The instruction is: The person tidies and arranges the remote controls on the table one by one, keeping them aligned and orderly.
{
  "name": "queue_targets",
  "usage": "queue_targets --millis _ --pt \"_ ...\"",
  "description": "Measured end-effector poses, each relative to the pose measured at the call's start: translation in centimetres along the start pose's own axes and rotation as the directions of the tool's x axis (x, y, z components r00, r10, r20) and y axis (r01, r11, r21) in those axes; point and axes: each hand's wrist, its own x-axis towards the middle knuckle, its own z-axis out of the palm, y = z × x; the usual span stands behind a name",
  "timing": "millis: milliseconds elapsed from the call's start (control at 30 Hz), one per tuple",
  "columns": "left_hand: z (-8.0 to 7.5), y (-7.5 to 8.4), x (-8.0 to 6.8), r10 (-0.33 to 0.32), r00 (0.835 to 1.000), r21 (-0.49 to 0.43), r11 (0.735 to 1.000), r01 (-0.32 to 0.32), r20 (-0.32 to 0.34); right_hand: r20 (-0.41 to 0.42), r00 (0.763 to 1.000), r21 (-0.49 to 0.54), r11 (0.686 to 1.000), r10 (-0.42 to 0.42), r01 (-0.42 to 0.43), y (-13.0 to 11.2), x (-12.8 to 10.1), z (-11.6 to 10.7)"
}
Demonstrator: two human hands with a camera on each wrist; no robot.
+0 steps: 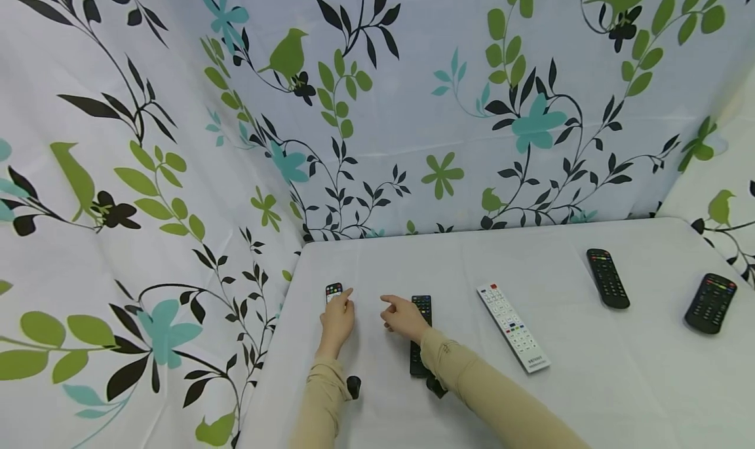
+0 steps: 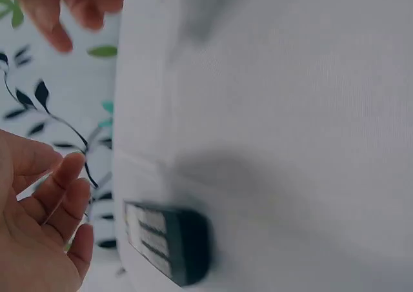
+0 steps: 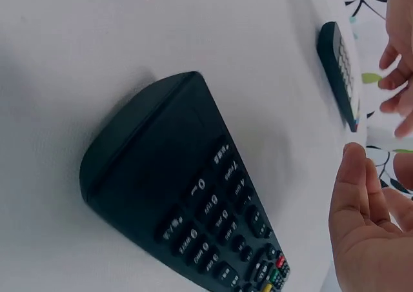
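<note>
My left hand (image 1: 338, 321) hovers over the small remote control (image 1: 333, 290) at the table's left side, covering its lower part in the head view. Its fingers are loosely bent and hold nothing. In the left wrist view that remote control (image 2: 158, 243), dark with pale keys, lies below and beside the hand (image 2: 39, 218), apart from it. My right hand (image 1: 405, 318) is above a long black remote control (image 1: 421, 305), partly hiding it, with the index finger pointing left. Nothing is between its fingers; the right wrist view shows the black remote control (image 3: 174, 169) lying separate from the hand (image 3: 371, 231).
To the right lie a white remote control (image 1: 513, 328), a slim black remote control (image 1: 608, 278) and a wider black remote control (image 1: 710, 303). They rest on a white-covered table (image 1: 472, 403). A patterned curtain (image 1: 401, 134) hangs behind it and along the left.
</note>
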Motion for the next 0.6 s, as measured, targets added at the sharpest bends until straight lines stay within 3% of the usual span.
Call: queue_targets --millis 100,333,600 --pt "-0.5 -1.4 0.8 -0.063 0.997 0.001 0.998 0.064 -0.045 0.003 1.0 -0.004 1.0 0.021 -0.021 0.2 0.7 0.6" --pt "-1.0 -3.5 1.5 -0.136 0.979 -0.021 0.991 0.135 -0.151 0.027 1.0 -0.031 1.0 0.002 -0.001 0.1 1.6 1.7" --pt "-0.2 -6.0 0.8 -0.225 0.971 -0.05 0.974 0.221 -0.085 0.004 1.0 -0.103 0.994 0.03 -0.03 1.3 1.2 2.8"
